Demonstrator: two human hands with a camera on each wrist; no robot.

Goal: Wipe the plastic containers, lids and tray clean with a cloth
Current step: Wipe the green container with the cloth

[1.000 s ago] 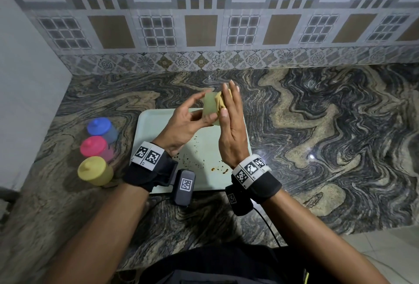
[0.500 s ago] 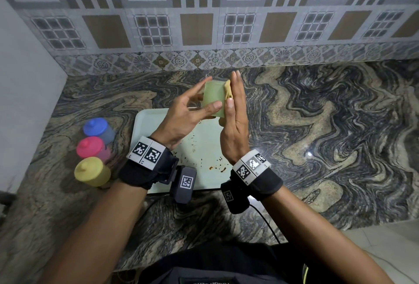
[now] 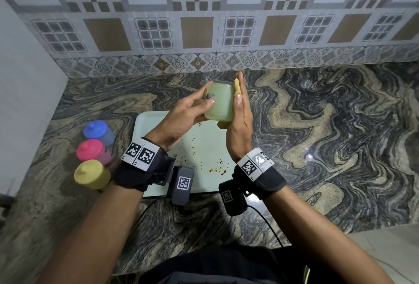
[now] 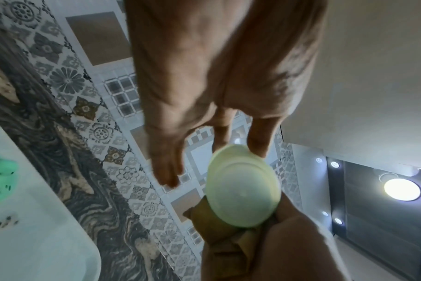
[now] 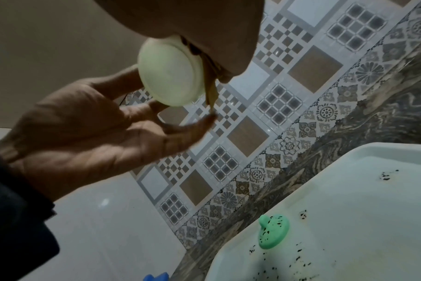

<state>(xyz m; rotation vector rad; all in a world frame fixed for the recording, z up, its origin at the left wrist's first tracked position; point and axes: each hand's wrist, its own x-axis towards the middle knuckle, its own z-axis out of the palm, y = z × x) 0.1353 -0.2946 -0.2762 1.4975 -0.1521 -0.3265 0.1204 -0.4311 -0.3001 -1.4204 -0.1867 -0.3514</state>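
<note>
A pale green plastic container (image 3: 218, 104) is held up above the tray's far end. My left hand (image 3: 199, 102) pinches its left side between thumb and fingers. My right hand (image 3: 241, 111), fingers straight, presses a folded tan cloth (image 3: 236, 86) against its right side, thumb over the cloth. The left wrist view shows the container's round base (image 4: 244, 188) with the cloth (image 4: 216, 235) bunched under it. The white tray (image 3: 204, 147) lies below, speckled with dark crumbs and orange stains. A green lid (image 5: 274, 233) dotted with specks lies on the tray (image 5: 361, 209); in the head view my hands hide it.
Three lidded containers stand on the marble counter left of the tray: blue (image 3: 98, 131), pink (image 3: 91, 152), yellow (image 3: 90, 173). A tiled wall runs along the back and a plain white wall on the left. The counter's front edge is near my body.
Both hands have lifted the container higher and farther from me. The container has turned, so more of its side faces the head camera. The cloth stays pressed on its right.
</note>
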